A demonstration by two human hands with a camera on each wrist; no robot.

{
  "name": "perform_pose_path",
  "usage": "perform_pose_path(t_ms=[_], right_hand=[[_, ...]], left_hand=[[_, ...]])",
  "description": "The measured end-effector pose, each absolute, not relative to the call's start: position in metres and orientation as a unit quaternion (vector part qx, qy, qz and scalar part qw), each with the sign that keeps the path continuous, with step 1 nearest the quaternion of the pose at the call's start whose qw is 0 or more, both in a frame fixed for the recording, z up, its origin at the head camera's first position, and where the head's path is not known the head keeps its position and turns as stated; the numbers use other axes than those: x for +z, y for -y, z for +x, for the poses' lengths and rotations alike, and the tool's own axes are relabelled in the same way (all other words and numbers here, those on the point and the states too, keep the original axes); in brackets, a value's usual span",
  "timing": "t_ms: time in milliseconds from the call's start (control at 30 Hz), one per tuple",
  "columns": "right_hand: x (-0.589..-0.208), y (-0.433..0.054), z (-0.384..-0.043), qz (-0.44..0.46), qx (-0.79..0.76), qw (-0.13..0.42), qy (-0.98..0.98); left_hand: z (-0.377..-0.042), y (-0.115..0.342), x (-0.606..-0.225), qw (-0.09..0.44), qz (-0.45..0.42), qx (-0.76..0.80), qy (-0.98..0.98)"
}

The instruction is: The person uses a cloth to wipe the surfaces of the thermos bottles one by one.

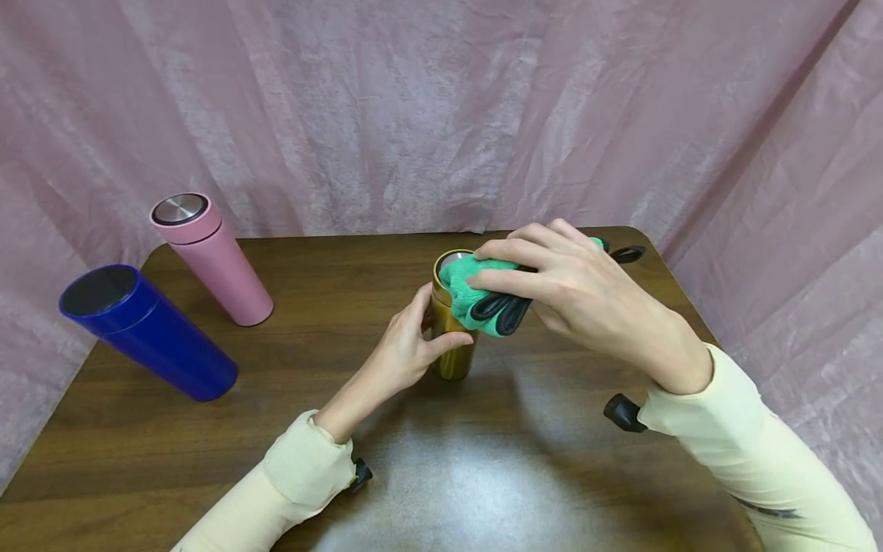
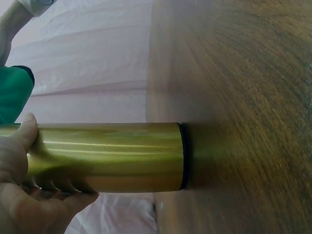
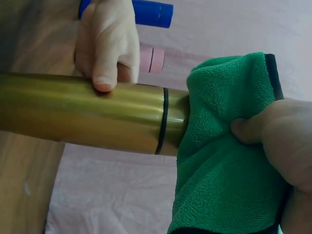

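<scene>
A gold thermos flask (image 1: 454, 360) stands upright on the wooden table, its metal-topped lid partly covered. My left hand (image 1: 403, 349) grips the flask's body from the left, thumb in front; the left wrist view shows the fingers curled round the gold flask (image 2: 117, 156). In my right hand (image 1: 572, 280) is a bunched green cloth (image 1: 483, 287) with black edging, pressed against the lid. The right wrist view shows the green cloth (image 3: 224, 146) draped over the lid end, with the thumb pressing into it.
A pink thermos flask (image 1: 224, 276) and a larger blue thermos flask (image 1: 165, 345) stand at the left of the table (image 1: 331, 307). Behind the table's back edge hangs a pink curtain (image 1: 386, 115). Dark wrist-camera parts (image 1: 624, 414) stick out from the sleeves.
</scene>
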State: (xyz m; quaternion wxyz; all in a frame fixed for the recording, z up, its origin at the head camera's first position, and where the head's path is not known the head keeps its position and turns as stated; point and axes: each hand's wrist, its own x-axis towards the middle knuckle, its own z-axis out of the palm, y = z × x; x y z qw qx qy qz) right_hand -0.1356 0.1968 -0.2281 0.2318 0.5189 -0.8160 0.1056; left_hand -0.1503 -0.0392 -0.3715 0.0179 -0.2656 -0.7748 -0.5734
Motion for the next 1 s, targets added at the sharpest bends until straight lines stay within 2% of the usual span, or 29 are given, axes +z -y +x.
perform_pose_path(t_ms=[200, 533, 1000], right_hand=[[-0.217, -0.186, -0.142, 0.534, 0.070, 0.217, 0.814], [-0.215, -0.158, -0.167, 0.550, 0.062, 0.241, 0.798], [-0.232, -0.183, -0.186, 0.476, 0.090, 0.255, 0.837]], left_hand=[[-0.150, 0.042, -0.372, 0.011, -0.266, -0.576, 0.773], [-0.149, 0.040, -0.371, -0.018, -0.252, -0.578, 0.775], [-0.149, 0.038, -0.370, 0.001, -0.247, -0.575, 0.780]])
